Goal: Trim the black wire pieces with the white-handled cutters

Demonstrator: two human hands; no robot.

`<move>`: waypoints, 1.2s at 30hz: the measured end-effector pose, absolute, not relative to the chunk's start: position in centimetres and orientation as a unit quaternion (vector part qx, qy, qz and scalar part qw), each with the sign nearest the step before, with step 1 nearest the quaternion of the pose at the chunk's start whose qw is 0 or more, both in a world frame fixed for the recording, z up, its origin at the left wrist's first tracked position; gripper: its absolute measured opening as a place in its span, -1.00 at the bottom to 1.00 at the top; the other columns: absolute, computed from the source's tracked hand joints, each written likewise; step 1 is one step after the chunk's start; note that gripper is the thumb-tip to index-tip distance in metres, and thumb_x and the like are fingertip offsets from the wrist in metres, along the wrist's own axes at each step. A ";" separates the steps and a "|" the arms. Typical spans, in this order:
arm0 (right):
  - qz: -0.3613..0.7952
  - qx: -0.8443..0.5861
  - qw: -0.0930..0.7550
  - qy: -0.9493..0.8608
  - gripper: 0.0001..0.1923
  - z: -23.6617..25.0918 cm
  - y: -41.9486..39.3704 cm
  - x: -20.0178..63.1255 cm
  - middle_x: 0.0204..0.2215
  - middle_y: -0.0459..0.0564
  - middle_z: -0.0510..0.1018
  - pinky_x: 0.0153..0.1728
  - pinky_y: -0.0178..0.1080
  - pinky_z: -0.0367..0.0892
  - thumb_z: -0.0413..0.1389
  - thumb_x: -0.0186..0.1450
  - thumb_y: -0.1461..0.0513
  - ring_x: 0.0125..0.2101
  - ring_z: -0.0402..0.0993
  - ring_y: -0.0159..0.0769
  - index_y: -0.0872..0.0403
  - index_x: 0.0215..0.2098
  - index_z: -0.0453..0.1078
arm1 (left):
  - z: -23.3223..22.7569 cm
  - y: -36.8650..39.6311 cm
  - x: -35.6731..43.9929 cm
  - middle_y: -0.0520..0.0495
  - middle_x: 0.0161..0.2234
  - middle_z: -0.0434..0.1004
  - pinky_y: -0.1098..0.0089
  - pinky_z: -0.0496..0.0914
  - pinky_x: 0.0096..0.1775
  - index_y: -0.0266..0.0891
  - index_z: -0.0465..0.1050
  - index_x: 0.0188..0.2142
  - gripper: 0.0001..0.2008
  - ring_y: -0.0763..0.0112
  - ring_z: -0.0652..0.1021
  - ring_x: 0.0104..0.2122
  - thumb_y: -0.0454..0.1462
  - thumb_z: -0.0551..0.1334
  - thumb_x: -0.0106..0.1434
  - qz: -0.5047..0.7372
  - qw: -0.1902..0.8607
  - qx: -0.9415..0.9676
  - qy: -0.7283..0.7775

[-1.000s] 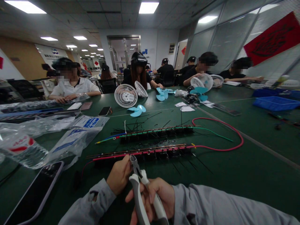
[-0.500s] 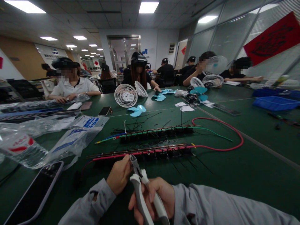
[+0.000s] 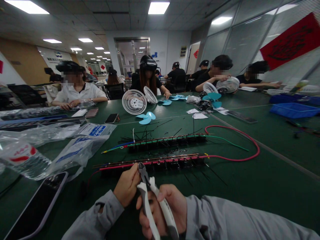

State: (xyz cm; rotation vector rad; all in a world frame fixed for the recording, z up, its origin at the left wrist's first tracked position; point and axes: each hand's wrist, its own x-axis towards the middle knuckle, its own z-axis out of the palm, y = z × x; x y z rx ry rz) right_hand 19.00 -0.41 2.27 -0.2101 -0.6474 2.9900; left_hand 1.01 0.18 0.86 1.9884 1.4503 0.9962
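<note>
Bright ceiling panels (image 3: 158, 7) overhead, soft shadows, wide-angle edge distortion

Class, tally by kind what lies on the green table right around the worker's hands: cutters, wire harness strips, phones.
Cutters: 1
Wire harness strips: 2
Phones: 2
Total: 5

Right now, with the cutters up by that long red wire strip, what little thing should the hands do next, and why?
Probably squeeze the cutters shut. The right hand holds the white handles spread, and the tip sits at the near edge of the red wire strip, where the left hand pinches it. Black trimmed bits already lie around it on the green table.
</note>
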 end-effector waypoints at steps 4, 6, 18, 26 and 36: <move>0.978 -0.070 0.042 -0.193 -0.55 2.2 -0.6 18.9 -0.36 0.06 0.45 -0.19 -0.02 0.09 -0.11 -0.07 0.12 -0.30 0.40 -0.12 0.15 -0.23 0.21 | 0.9 0.2 1.0 0.03 -0.52 0.32 0.44 0.19 -0.43 -0.22 0.24 -0.35 -0.75 0.43 0.37 -0.53 -0.20 -0.13 0.35 0.350 0.224 0.744 0.522; 0.979 -0.058 0.022 -0.195 -0.61 2.2 -0.4 18.9 -0.39 0.03 0.45 -0.21 -0.03 0.11 -0.09 -0.06 0.13 -0.33 0.40 -0.14 0.12 -0.27 0.20 | 0.8 0.3 1.0 0.03 -0.52 0.32 0.44 0.18 -0.43 -0.22 0.23 -0.37 -0.75 0.43 0.37 -0.53 -0.21 -0.12 0.35 0.346 0.218 0.748 0.522; 0.977 -0.083 0.022 -0.197 -0.69 1.7 -0.3 19.2 -0.58 -0.08 0.30 -0.46 -0.21 0.14 -0.15 0.10 0.08 -0.60 0.21 -0.36 0.09 -0.33 0.23 | 1.3 0.1 1.2 0.07 -0.57 0.28 0.46 0.15 -0.48 -0.22 0.23 -0.40 -0.76 0.47 0.34 -0.59 -0.23 -0.09 0.34 0.343 0.229 0.745 0.524; 0.976 -0.099 0.017 -0.195 -0.69 1.5 -0.3 19.3 -0.59 -0.06 0.33 -0.49 -0.23 0.15 -0.15 0.10 0.08 -0.62 0.23 -0.36 0.10 -0.33 0.24 | 1.0 0.0 1.1 0.06 -0.58 0.30 0.45 0.15 -0.48 -0.21 0.23 -0.40 -0.76 0.46 0.36 -0.59 -0.24 -0.11 0.34 0.339 0.224 0.743 0.532; 0.963 -0.119 0.055 -0.237 -0.45 1.5 -0.1 18.5 -0.38 0.14 0.50 -0.26 -0.24 0.18 -0.08 -0.13 0.26 -0.35 0.42 -0.27 0.29 -0.16 0.33 | 0.6 0.2 1.0 0.07 -0.56 0.29 0.45 0.15 -0.47 -0.22 0.27 -0.33 -0.74 0.46 0.36 -0.58 -0.21 -0.11 0.35 0.357 0.226 0.733 0.533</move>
